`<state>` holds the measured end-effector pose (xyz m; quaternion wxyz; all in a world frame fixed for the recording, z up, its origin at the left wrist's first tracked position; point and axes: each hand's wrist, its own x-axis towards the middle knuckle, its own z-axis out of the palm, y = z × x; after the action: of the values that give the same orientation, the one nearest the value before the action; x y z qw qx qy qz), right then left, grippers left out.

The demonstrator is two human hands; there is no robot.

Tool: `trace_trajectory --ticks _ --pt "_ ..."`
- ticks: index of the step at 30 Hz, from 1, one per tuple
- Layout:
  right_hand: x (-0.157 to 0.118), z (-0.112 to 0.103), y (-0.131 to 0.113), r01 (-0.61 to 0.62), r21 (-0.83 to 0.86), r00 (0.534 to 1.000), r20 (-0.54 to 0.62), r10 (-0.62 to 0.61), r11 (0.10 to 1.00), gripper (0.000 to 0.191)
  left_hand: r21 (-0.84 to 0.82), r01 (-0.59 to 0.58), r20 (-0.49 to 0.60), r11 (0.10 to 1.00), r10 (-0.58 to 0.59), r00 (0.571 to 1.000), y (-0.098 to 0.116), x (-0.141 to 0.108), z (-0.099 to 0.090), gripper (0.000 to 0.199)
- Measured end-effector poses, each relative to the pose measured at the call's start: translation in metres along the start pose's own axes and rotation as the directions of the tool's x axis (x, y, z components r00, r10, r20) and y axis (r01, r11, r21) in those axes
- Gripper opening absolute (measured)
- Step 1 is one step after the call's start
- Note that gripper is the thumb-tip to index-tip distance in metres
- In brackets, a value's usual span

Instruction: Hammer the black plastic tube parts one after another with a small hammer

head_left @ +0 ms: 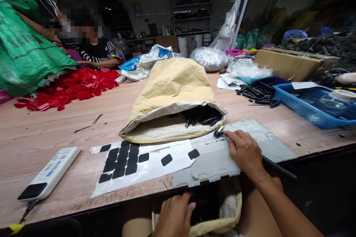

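Observation:
My right hand (246, 152) is closed around a small mallet; its head (218, 131), metal with a black end, rests by the grey board (267, 142). The mallet's black handle (279, 167) sticks out behind my wrist. Down at my lap, my left hand (175, 213) is at the mouth of a yellow sack (214, 226). Its fingers are curled, and whatever they hold is hidden. A larger yellow paper sack (178, 85) lies on the table with its mouth towards me, black parts (204, 115) inside. In front of it lies a white sheet (152, 168) bearing black rounded squares (120, 164).
A white power strip (50, 174) lies at left. Behind it are a heap of red pieces (78, 85), a green sack (25, 48) and a seated person (97, 52). At right stand a blue tray (314, 107), loose black parts (258, 94) and a cardboard box (289, 63).

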<state>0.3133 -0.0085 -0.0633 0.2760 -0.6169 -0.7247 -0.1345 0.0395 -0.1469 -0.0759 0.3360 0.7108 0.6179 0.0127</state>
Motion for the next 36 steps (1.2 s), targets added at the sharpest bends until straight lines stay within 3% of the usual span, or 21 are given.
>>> trace_trajectory --ticks 3,5,8,10,13,14,16,18,22,26,30,32,36 --pt "-0.001 0.003 0.003 0.015 -0.005 1.000 -0.022 -0.015 1.000 0.029 0.084 0.094 -0.026 0.992 -0.092 0.995 -0.005 0.003 0.011 0.039" --pt "-0.002 0.005 0.004 0.022 -0.005 0.999 -0.031 -0.022 1.000 0.029 0.049 0.047 -0.022 0.998 -0.046 0.999 0.004 0.000 0.001 0.037" --pt "-0.002 0.005 0.005 0.029 -0.003 0.999 -0.027 -0.029 1.000 0.029 -0.128 -0.153 -0.002 0.980 0.154 0.988 0.029 -0.001 -0.035 0.026" --pt "-0.001 0.005 0.004 0.026 -0.004 0.999 -0.020 -0.026 1.000 0.029 -0.222 -0.257 -0.063 0.941 0.249 0.967 0.045 0.012 -0.067 0.024" --pt "-0.001 0.003 0.002 0.020 -0.009 1.000 -0.016 -0.020 1.000 0.029 -0.209 -0.272 -0.296 0.939 0.205 0.933 0.058 0.060 -0.110 0.025" --pt "0.000 0.003 0.002 0.019 -0.011 1.000 -0.017 -0.019 1.000 0.029 -0.197 -0.255 -0.392 0.947 0.162 0.906 0.059 0.080 -0.121 0.026" --pt "0.000 0.002 0.002 0.018 -0.013 1.000 -0.020 -0.018 1.000 0.028 -0.119 -0.187 -0.579 0.975 0.085 0.811 0.058 0.122 -0.135 0.024" --pt "0.000 0.002 0.001 0.015 -0.011 1.000 -0.017 -0.015 1.000 0.028 -0.046 -0.081 -0.630 0.996 0.034 0.776 0.055 0.157 -0.141 0.021" --pt "0.001 0.000 0.001 0.016 -0.011 1.000 -0.003 -0.016 1.000 0.027 0.016 0.047 -0.573 0.999 -0.029 0.819 0.051 0.189 -0.138 0.025" --pt "0.001 0.000 0.001 0.005 -0.010 1.000 0.009 -0.005 1.000 0.028 0.023 0.032 -0.560 0.999 -0.014 0.829 0.046 0.177 -0.139 0.024" --pt "0.001 0.000 0.001 -0.002 -0.009 1.000 0.015 0.003 1.000 0.028 0.018 -0.197 -0.527 0.980 0.177 0.831 0.040 0.138 -0.140 0.018" --pt "0.001 0.000 0.000 -0.008 -0.008 1.000 0.015 0.008 1.000 0.028 0.008 -0.284 -0.475 0.959 0.254 0.843 0.035 0.119 -0.134 0.014" --pt "0.001 0.000 -0.001 -0.022 0.000 1.000 0.006 0.022 1.000 0.028 -0.009 -0.310 -0.439 0.951 0.275 0.855 0.024 0.101 -0.113 0.010"
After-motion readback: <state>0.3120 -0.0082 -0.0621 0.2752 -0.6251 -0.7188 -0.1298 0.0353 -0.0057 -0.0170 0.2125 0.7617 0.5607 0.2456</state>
